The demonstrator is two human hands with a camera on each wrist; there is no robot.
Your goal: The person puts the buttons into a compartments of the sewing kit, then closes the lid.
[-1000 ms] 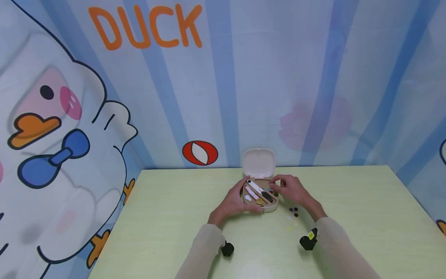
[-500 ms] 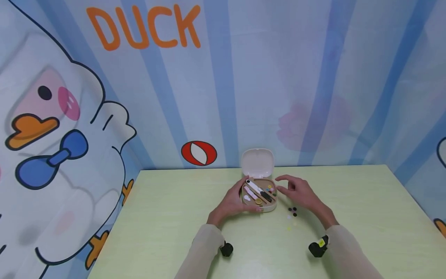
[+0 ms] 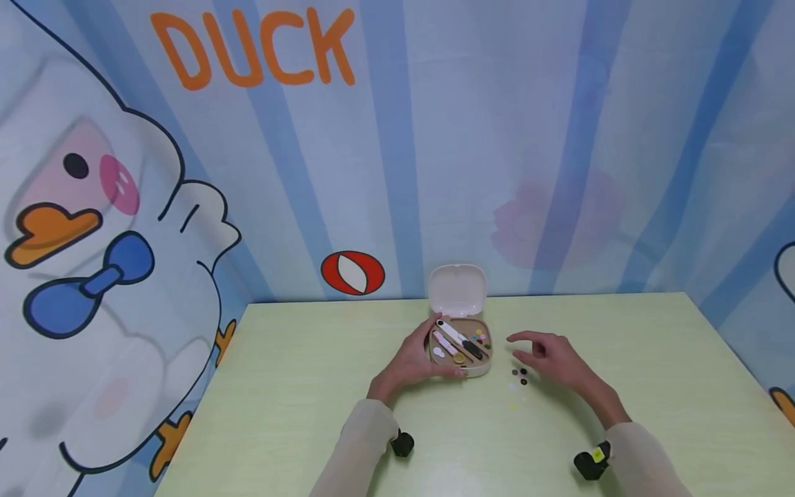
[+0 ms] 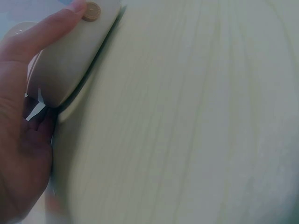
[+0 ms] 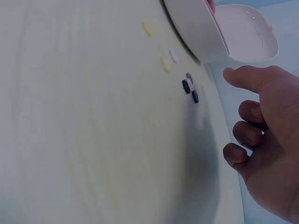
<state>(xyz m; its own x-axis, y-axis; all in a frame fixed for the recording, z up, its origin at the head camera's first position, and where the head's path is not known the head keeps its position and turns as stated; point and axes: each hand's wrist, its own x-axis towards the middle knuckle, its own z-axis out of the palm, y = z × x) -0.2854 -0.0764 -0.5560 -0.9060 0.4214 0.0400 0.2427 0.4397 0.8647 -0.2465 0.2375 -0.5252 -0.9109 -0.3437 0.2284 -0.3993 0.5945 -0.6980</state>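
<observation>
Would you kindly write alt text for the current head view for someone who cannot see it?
A person's left hand grips an open white case of tools and coloured pieces on a pale table, while the right hand, holding nothing visible, hovers near a few loose discs. Behind is a blue striped backdrop with a cartoon duck and the word DUCK.

Impossible to see much of the left side of the case (image 3: 477, 371) in the head view, behind the left hand (image 3: 410, 357). Hard to make out detail on the loose buttons (image 3: 524, 371), too small. Impossible to follow the right hand (image 5: 276, 140) past the right wrist view's edge.
</observation>
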